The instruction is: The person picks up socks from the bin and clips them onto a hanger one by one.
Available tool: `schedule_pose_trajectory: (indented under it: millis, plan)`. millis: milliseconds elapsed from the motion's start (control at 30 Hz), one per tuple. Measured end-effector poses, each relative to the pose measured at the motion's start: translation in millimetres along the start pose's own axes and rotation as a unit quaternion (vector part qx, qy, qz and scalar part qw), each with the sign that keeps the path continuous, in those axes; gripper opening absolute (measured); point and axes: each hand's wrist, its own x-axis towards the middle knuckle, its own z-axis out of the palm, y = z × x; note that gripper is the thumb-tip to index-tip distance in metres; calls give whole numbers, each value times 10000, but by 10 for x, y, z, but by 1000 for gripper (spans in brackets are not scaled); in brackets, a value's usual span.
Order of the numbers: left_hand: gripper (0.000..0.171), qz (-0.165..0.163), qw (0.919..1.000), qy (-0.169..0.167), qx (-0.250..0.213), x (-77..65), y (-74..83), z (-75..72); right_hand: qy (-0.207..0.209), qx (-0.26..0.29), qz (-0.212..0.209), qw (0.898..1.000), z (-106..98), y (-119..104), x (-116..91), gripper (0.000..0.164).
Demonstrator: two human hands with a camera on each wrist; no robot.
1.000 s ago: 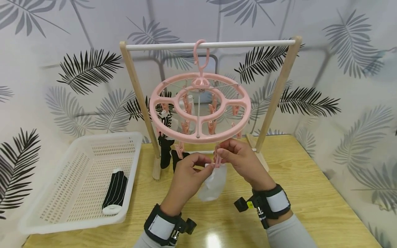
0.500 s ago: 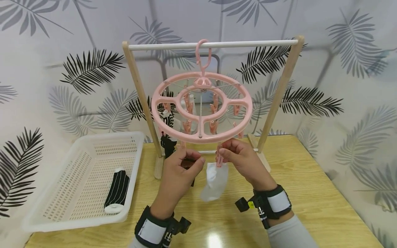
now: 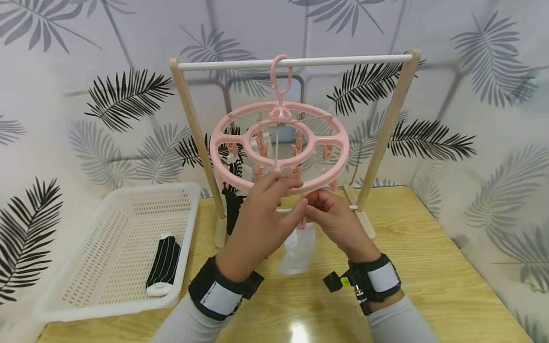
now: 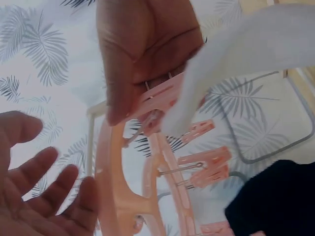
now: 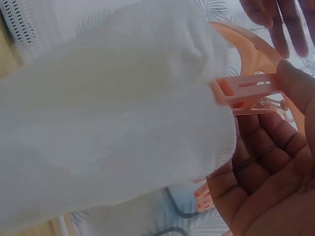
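A white sock (image 3: 299,250) hangs from a pink clothespin (image 5: 248,87) under the front of the round pink drying hanger (image 3: 240,183). My right hand (image 3: 336,220) pinches that clothespin between thumb and fingers; the sock's cuff sits in its jaws in the right wrist view. My left hand (image 3: 263,216) is raised in front of the hanger's near rim, its fingers spread and holding nothing. In the left wrist view the left fingers (image 4: 47,172) stand apart beside the rim. Behind the left hand, a black sock (image 3: 233,207) hangs partly hidden.
A white plastic basket (image 3: 184,267) stands at the left with a black striped sock (image 3: 164,262) in it. The hanger hooks on the white bar (image 3: 343,61) of a wooden rack (image 3: 388,124). Several more pink clothespins (image 3: 328,151) dangle from the rings.
My left hand has let go of the white sock, drawn back left, then risen to the hanger's near rim. The right hand has stayed at the clothespin, and the sock hangs from it.
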Motion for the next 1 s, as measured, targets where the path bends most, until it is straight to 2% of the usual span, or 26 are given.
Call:
schedule_pose_trajectory:
  millis: [133,300,533,800,1000]
  plan:
    - [36,-204,9969,-432,629,103,28,5,-23,-142,53,9999,14,-3,8,28]
    - [35,-360,9914,-637,1083,156,15,11,-61,-165,60,9998,33,-25,3,32]
    - [31,-444,9891,-807,1149,183,1,-14,-38,-63,-26,10000,67,-37,7,29]
    - [28,-644,9872,-749,1250,234,10,-65,34,46,-248,9997,133,-59,68,35]
    - [26,-690,9849,-732,1406,267,2,-104,127,-134,-172,9997,154,-102,73,35]
